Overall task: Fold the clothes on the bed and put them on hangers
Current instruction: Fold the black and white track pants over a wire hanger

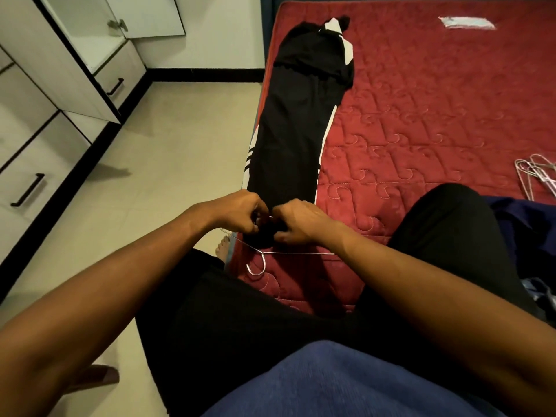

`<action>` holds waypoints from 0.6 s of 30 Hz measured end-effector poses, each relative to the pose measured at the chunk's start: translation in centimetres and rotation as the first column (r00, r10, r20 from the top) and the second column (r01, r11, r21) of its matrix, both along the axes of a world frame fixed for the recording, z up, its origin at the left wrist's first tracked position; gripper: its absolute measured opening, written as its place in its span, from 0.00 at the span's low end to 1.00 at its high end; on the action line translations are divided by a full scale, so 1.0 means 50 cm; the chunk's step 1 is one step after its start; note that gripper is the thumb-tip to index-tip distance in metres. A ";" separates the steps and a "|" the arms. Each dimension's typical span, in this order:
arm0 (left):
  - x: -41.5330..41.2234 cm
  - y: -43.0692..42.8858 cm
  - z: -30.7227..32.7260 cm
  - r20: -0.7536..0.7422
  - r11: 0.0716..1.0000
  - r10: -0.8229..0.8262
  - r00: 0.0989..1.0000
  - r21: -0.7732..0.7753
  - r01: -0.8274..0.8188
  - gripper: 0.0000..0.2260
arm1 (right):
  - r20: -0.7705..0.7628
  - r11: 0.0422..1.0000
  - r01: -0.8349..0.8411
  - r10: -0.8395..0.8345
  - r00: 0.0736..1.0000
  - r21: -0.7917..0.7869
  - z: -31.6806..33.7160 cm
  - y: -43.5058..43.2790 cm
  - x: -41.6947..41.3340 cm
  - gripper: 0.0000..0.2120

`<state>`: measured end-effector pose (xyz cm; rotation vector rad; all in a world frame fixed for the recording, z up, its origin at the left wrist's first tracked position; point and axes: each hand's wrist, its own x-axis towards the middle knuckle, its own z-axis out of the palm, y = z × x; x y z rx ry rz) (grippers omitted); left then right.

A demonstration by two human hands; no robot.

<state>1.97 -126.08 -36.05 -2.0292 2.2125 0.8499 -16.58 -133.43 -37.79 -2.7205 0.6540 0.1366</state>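
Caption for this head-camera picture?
Left hand and right hand grip black trousers at a wire hanger on the bed.

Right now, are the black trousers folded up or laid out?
Laid out full length: the black trousers stretch along the bed edge; only their near end is gathered.
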 end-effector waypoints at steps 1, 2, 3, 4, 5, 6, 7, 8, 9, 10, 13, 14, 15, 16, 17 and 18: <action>0.000 0.005 0.000 -0.009 1.000 0.010 1.000 -0.024 -0.010 0.07 | 0.048 0.997 0.061 -0.063 0.997 0.038 0.000 -0.009 -0.005 0.10; -0.001 0.010 -0.001 -0.018 0.998 0.021 1.000 -0.058 -0.022 0.13 | 0.093 0.990 0.117 -0.125 0.988 0.083 0.000 -0.017 -0.009 0.09; -0.001 0.016 -0.003 0.004 0.994 0.025 1.000 -0.102 -0.025 0.20 | 0.134 0.977 0.161 -0.180 0.974 0.141 -0.001 -0.025 -0.013 0.08; -0.002 0.022 -0.005 0.069 0.986 0.018 0.997 -0.166 -0.006 0.27 | 0.176 0.960 0.189 -0.227 0.958 0.208 -0.001 -0.030 -0.014 0.06; -0.002 0.028 -0.008 0.171 0.973 0.016 0.985 -0.230 0.024 0.32 | 0.213 0.941 0.208 -0.268 0.940 0.268 0.002 -0.036 -0.013 0.05; -0.002 0.033 -0.014 0.253 0.957 0.032 0.967 -0.287 0.043 0.33 | 0.239 0.923 0.219 -0.301 0.923 0.317 0.005 -0.042 -0.012 0.05; -0.002 0.037 -0.017 0.288 0.941 0.059 0.956 -0.336 0.044 0.29 | 0.251 0.910 0.222 -0.319 0.914 0.350 0.011 -0.049 -0.011 0.05; -0.001 0.036 -0.019 0.279 0.924 0.080 0.957 -0.382 0.034 0.22 | 0.248 0.906 0.208 -0.311 0.917 0.368 0.018 -0.058 -0.011 0.06; 0.001 0.033 -0.017 0.247 0.907 0.092 0.965 -0.421 0.021 0.15 | 0.230 0.909 0.181 -0.280 0.932 0.375 0.023 -0.070 -0.012 0.08; 0.006 0.026 -0.012 0.200 0.893 0.106 0.974 -0.450 -0.004 0.09 | 0.206 0.915 0.147 -0.237 0.949 0.375 0.027 -0.084 -0.015 0.12; 0.035 -0.002 0.010 -0.037 0.882 0.242 0.970 -0.407 -0.235 0.07 | 0.187 0.929 0.124 -0.198 0.962 0.349 0.039 -0.135 -0.016 0.18; 0.045 -0.014 0.016 -0.152 0.869 0.306 0.940 -0.357 -0.341 0.08 | 0.219 0.914 0.150 -0.246 0.944 0.378 0.043 -0.154 -0.015 0.16; 0.052 -0.029 0.022 -0.269 0.846 0.371 0.889 -0.297 -0.443 0.08 | 0.255 0.883 0.184 -0.315 0.914 0.432 0.051 -0.174 -0.011 0.14; 0.057 -0.045 0.027 -0.370 0.817 0.426 0.825 -0.234 -0.527 0.08 | 0.280 0.840 0.211 -0.388 0.878 0.500 0.056 -0.190 -0.009 0.12; 0.060 -0.065 0.033 -0.452 0.790 0.468 0.759 -0.170 -0.589 0.09 | 0.296 0.793 0.229 -0.453 0.841 0.564 0.062 -0.207 -0.005 0.10; 0.063 -0.084 0.038 -0.508 0.771 0.504 0.698 -0.099 -0.629 0.09 | 0.304 0.747 0.236 -0.507 0.807 0.621 0.065 -0.224 0.000 0.08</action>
